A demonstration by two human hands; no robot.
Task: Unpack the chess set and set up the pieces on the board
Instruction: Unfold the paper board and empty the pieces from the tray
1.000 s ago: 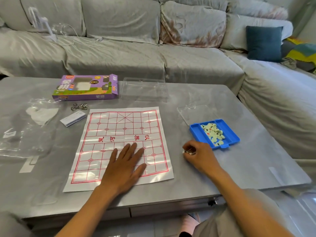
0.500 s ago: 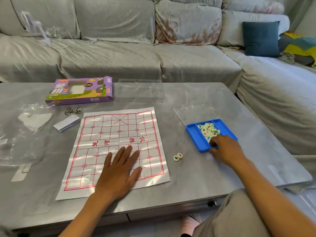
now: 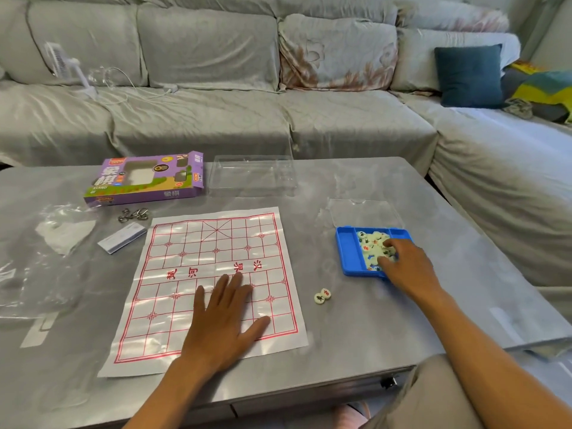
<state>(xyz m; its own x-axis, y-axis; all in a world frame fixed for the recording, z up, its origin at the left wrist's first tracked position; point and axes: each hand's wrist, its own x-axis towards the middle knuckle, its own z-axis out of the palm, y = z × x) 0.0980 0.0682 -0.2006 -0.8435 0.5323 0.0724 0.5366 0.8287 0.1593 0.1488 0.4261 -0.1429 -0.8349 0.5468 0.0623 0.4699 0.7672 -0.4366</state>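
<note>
A white paper chess board (image 3: 204,261) with a red grid lies flat on the grey table. My left hand (image 3: 224,320) rests palm down on its near half, fingers spread. To the right stands a blue tray (image 3: 348,252) holding several cream round pieces (image 3: 370,246). My right hand (image 3: 407,267) reaches into the tray, fingertips curled among the pieces; whether it grips one I cannot tell. Two cream pieces (image 3: 322,296) lie side by side on the table between board and tray.
A purple chess box (image 3: 148,178) and a clear plastic shell (image 3: 252,178) sit at the table's far side. A clear lid (image 3: 365,212) lies behind the tray. Plastic wrap (image 3: 58,230), a metal puzzle (image 3: 133,214) and a small white booklet (image 3: 122,241) lie at the left. A sofa stands behind.
My right hand left two pieces on the table beside the board, then moved right into the blue tray. My left hand stayed pressed on the board.
</note>
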